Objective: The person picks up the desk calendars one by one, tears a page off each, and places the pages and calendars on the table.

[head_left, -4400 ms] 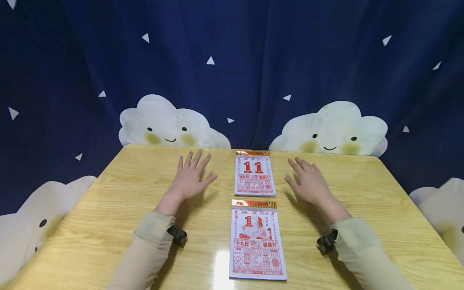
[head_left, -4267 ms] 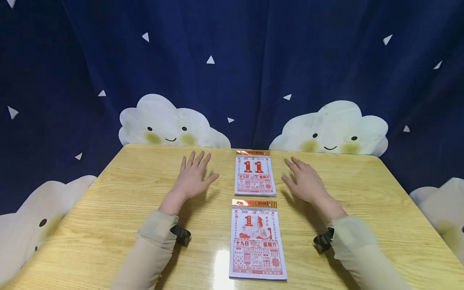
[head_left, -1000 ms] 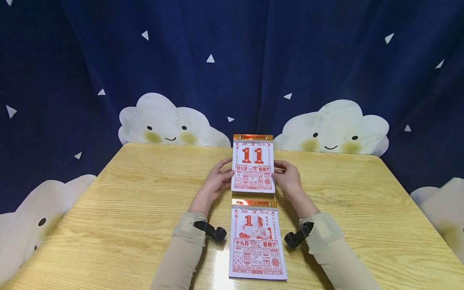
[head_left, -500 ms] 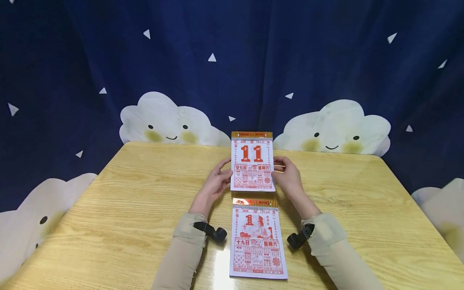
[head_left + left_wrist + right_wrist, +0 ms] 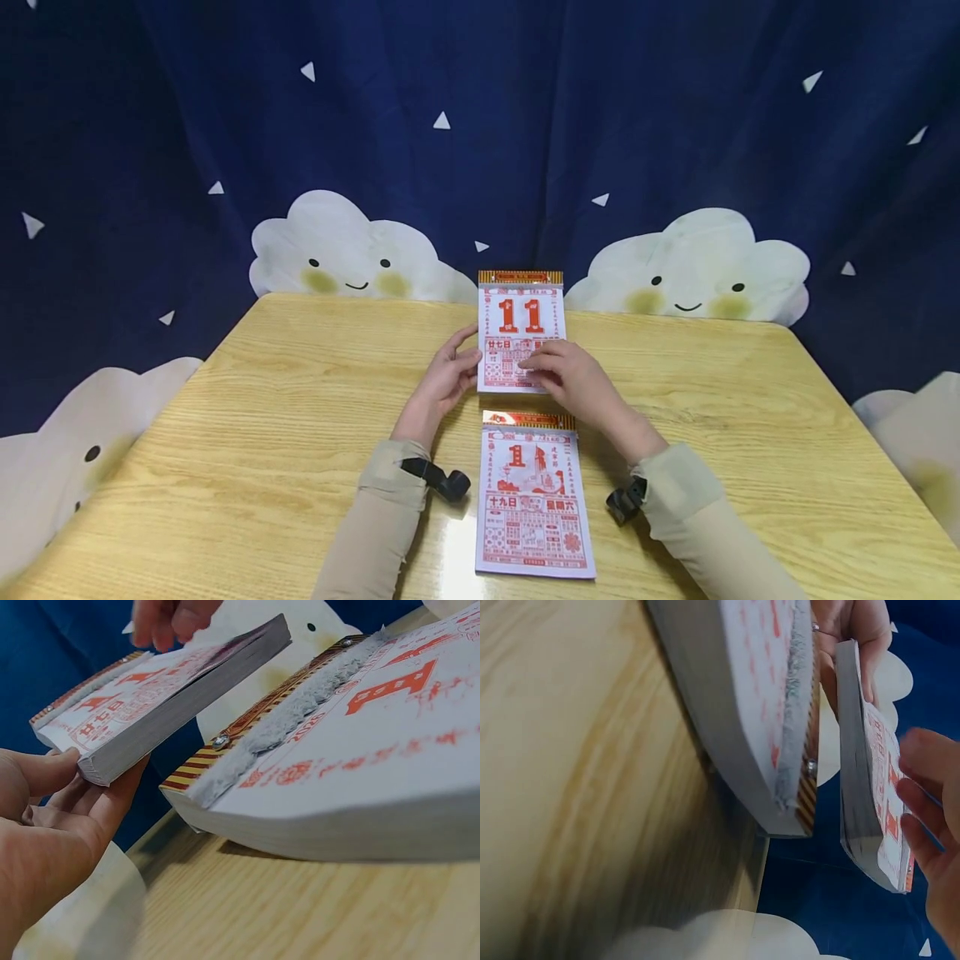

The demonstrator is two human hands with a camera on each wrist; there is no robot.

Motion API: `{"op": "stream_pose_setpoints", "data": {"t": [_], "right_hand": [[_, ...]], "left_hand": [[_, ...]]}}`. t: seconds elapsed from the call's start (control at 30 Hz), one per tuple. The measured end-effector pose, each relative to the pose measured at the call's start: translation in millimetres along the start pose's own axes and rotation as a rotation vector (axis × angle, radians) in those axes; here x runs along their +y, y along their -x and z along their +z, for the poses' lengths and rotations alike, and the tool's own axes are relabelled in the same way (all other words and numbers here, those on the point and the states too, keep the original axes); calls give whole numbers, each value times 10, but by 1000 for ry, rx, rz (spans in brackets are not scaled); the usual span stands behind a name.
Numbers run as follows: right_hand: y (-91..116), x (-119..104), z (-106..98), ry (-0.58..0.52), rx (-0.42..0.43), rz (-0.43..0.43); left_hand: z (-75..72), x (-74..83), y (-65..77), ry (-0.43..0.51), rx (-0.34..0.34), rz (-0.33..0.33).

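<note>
A tear-off calendar (image 5: 517,318) with a red 11 is held tilted up off the table near its far edge. My left hand (image 5: 442,382) grips its left edge, thumb in front and fingers behind, as the left wrist view shows with the hand (image 5: 56,825) under the thick pad's corner. Over the lower right part of the page hovers my right hand (image 5: 583,385), fingers loosely bent, pinching nothing. In the right wrist view its fingers (image 5: 922,806) are close to the page; whether they touch it I cannot tell. A second calendar (image 5: 532,533), showing a red 1, lies nearer me.
The wooden table (image 5: 315,400) stretches out on both sides of the calendars. Behind it hangs a dark blue curtain (image 5: 510,167) with white triangles and smiling clouds (image 5: 697,258). Black wrist cameras (image 5: 453,486) sit at both cuffs.
The 11 calendar has been picked up from the table between both hands. Within the last half second, my right hand has left its right edge and come over the page; the left keeps its grip.
</note>
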State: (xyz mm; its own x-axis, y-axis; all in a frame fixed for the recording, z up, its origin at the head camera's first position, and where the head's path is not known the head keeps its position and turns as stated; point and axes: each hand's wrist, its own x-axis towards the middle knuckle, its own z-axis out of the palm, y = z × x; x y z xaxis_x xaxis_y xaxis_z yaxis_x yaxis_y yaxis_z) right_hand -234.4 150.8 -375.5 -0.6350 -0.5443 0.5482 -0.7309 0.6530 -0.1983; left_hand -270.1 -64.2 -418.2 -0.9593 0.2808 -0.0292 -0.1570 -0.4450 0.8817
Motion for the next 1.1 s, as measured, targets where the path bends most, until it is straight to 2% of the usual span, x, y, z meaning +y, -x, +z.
{"op": "stream_pose_setpoints", "data": {"t": [0.17,0.43,0.63,0.93,1.1], "right_hand": [[10,3,49,70,-75,-85],[14,-14,65,123,-75,-129],[5,-68,65,147,-87,-64],[-35,-104,44,119,13,-10],[-52,-102,17,52,38,39]], "left_hand": [[-7,1,8,14,-15,8],[-11,3,3,46,-22,13],[-25,-11,-4,42,-33,10],[-32,-21,5,56,-66,16],[-37,-10,6,66,-67,11]]}}
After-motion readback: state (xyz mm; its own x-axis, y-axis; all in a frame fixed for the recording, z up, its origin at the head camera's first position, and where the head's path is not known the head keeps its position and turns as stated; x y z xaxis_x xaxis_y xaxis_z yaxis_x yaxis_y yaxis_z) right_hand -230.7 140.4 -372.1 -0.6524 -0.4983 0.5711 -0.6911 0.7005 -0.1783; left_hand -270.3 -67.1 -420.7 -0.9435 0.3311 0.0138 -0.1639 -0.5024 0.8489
